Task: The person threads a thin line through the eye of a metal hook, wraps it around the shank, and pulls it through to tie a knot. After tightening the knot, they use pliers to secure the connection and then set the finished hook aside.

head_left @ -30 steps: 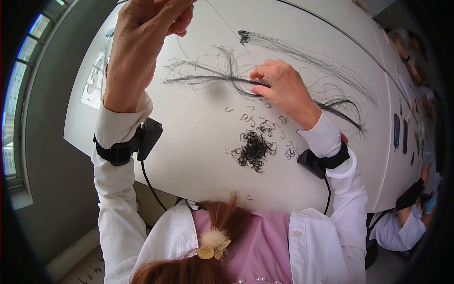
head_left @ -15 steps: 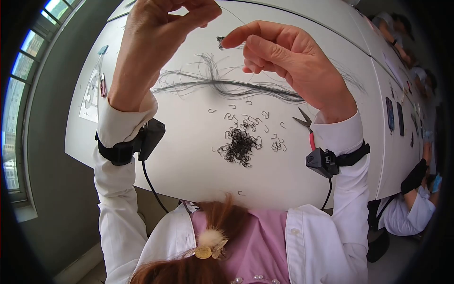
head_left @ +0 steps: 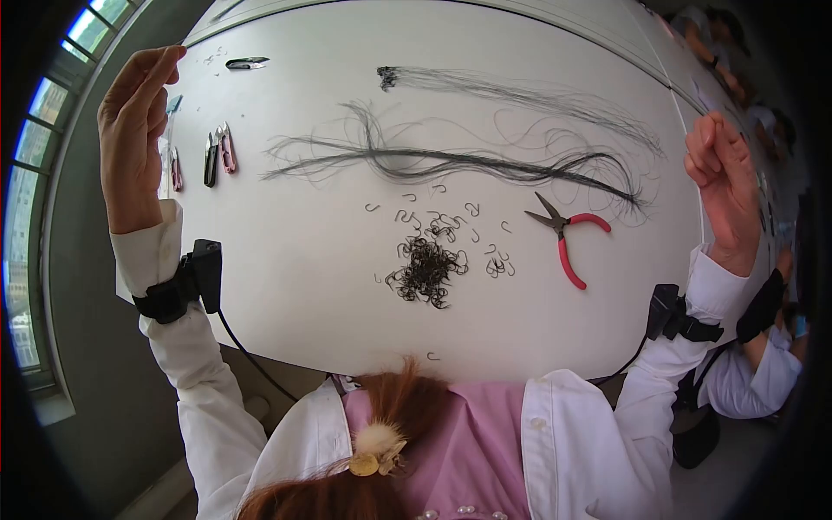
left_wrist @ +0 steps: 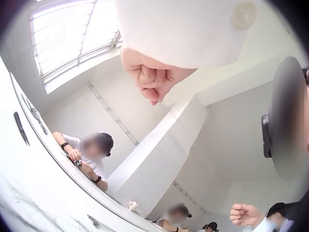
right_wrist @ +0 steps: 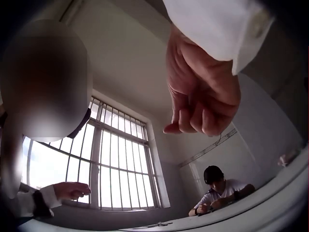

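Observation:
Raised at the table's far left, my left hand [head_left: 134, 143] has thumb and forefinger pinched together; the thin strand seen there earlier is too fine to make out now. My right hand [head_left: 726, 178] is up at the far right, fingers curled in, and in the right wrist view a thin dark strand [right_wrist: 220, 140] hangs from its fingertips [right_wrist: 207, 126]. Between the hands a long dark hair bundle [head_left: 468, 162] lies across the table, with a second, knotted-end bundle [head_left: 485, 85] behind it. Small black hooks [head_left: 426, 269] are heaped nearer the body.
Red-handled pliers [head_left: 563, 243] lie open right of the hooks. Small snips [head_left: 211, 159] rest at the left, with dark snips [head_left: 247, 63] farther back. Loose hooks are scattered around the heap. Another person's arm [head_left: 767, 303] is at the right edge.
Both hands have moved wide apart, the left to the left and the right to the right. The pliers and both hair bundles are now uncovered.

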`<state>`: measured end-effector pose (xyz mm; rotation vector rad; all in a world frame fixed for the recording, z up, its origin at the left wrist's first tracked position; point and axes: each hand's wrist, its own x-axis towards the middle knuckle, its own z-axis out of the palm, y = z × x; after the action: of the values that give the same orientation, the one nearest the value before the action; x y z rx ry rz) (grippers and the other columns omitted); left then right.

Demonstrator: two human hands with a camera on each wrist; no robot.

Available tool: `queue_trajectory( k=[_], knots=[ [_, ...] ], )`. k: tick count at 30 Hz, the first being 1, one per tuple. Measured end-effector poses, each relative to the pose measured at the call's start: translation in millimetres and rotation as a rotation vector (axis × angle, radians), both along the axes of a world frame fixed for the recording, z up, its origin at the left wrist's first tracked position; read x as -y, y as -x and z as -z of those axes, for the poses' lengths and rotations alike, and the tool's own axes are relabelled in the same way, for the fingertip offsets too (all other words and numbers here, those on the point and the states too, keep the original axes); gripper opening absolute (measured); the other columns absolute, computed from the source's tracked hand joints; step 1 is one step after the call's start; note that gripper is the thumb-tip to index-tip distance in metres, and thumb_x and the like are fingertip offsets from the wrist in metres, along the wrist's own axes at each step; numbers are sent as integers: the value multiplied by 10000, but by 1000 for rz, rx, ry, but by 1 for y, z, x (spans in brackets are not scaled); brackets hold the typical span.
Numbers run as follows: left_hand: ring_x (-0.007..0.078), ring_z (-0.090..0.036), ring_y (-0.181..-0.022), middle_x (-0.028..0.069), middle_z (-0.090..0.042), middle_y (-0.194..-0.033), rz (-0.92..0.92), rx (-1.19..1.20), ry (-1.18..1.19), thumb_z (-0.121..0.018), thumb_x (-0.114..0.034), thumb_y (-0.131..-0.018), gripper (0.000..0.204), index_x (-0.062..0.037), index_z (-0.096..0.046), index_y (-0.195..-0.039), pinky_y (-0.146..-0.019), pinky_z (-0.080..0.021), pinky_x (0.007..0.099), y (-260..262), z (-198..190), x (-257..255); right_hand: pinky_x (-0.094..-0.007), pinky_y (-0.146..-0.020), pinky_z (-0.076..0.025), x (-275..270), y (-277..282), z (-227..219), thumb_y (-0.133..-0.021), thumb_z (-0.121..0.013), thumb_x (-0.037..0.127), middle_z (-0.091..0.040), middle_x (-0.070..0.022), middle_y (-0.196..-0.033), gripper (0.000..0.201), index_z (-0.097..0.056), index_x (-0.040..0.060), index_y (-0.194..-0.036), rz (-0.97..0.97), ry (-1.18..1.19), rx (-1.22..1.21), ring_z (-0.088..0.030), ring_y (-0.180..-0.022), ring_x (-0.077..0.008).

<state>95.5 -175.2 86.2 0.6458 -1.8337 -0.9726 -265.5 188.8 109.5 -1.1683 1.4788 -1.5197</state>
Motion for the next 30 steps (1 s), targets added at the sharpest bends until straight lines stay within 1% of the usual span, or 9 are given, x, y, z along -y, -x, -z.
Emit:
queue_trajectory(
  k=[3,5,6,8,11,13,17,20,30],
  knots=[
    [-17,-304,-433,-14,-587,-688,182,248,26,-683,-122,-804,85,-43,-684,-838,-396,-211,168,21,8,-44,-192,-537,-276,-51,13,4,-938,-481,204,-406,37,-674,201,-567,23,-922,217,-303,-296,-339,-597,-49],
    [-20,-350,-455,-10,-575,-659,331,371,-49,-671,-50,-789,27,-24,-661,-786,-408,-234,170,38,23,-83,-232,-620,-369,-77,22,18,-876,-539,157,-512,-24,-753,192,-566,-7,-972,204,-850,-778,-464,-671,-111],
    [3,-388,-461,2,-579,-658,376,482,18,-670,-34,-775,23,-22,-652,-783,-410,-260,182,46,25,-101,-232,-620,-369,-98,23,35,-876,-539,157,-512,-24,-753,192,-566,-7,-972,206,-854,-769,-464,-671,-111],
    [77,-470,-482,35,-584,-666,486,564,146,-670,-18,-745,49,-20,-632,-775,-423,-328,221,58,32,-129,-291,-785,-418,-133,21,71,-819,-580,131,-594,-112,-973,283,-561,-23,-1055,410,-788,-1454,-561,-890,-207],
    [95,-447,-448,42,-572,-673,621,474,263,-710,-1,-704,95,-44,-669,-778,-411,-338,230,72,54,-155,-326,-922,-384,-62,-40,54,-810,-621,179,-552,-155,-1173,395,-546,-15,-1146,487,-601,-1208,-524,-1093,-259],
    [116,-484,-464,41,-585,-699,676,500,288,-714,-9,-702,100,-46,-670,-783,-420,-371,245,79,56,-169,-335,-928,-391,-14,-83,50,-807,-646,288,-534,-153,-1200,498,-527,-8,-1190,255,-216,-773,-522,-1094,-274],
    [126,-507,-501,37,-588,-708,641,503,316,-716,23,-662,140,-49,-668,-772,-430,-380,244,84,58,-186,-303,-739,-470,46,-154,84,-774,-706,304,-583,-154,-992,567,-474,-1,-1193,-42,64,-433,-571,-877,-194],
    [105,-509,-513,30,-599,-706,613,419,218,-728,67,-600,214,-61,-679,-764,-424,-370,239,79,62,-189,-263,-594,-458,58,-164,99,-786,-710,213,-597,-105,-794,425,-500,-2,-1087,-125,-127,-8,-558,-672,-143],
    [50,-479,-497,7,-608,-702,614,497,36,-754,26,-633,176,-81,-704,-765,-405,-324,206,56,61,-178,-221,-426,-228,41,-167,100,-805,-673,82,-371,17,-476,99,-623,2,-774,-32,-347,-13,-281,-467,-27]
  ],
)
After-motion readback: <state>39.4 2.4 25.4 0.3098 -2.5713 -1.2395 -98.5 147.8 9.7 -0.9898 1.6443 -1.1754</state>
